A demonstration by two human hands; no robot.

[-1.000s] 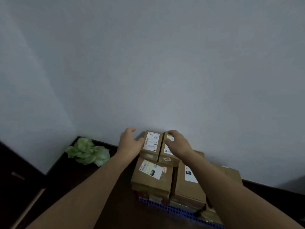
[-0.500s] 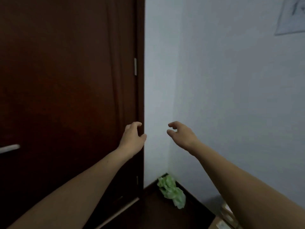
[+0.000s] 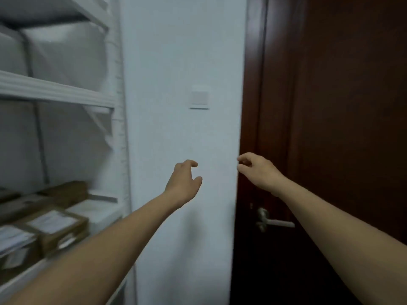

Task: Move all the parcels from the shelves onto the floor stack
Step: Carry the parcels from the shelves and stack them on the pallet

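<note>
L grip point(image 3: 182, 183) & R grip point(image 3: 257, 172) both empty, fingers loosely curled, apart; parcels point(image 3: 55, 224) sit along lower shelf point(image 3: 98, 211) front edge.

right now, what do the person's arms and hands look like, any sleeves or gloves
The left hand and right hand are bare: no gloves, rings or markings show. The left forearm and right forearm are bare too, with no sleeve, watch or band up to the frame's edge.

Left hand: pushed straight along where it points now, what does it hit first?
Probably the white wall, below the light switch. The left hand is empty, fingers loosely curled, aimed forward between the shelf upright and the door frame. Nothing shows in between, though depth is hard to judge.
</note>
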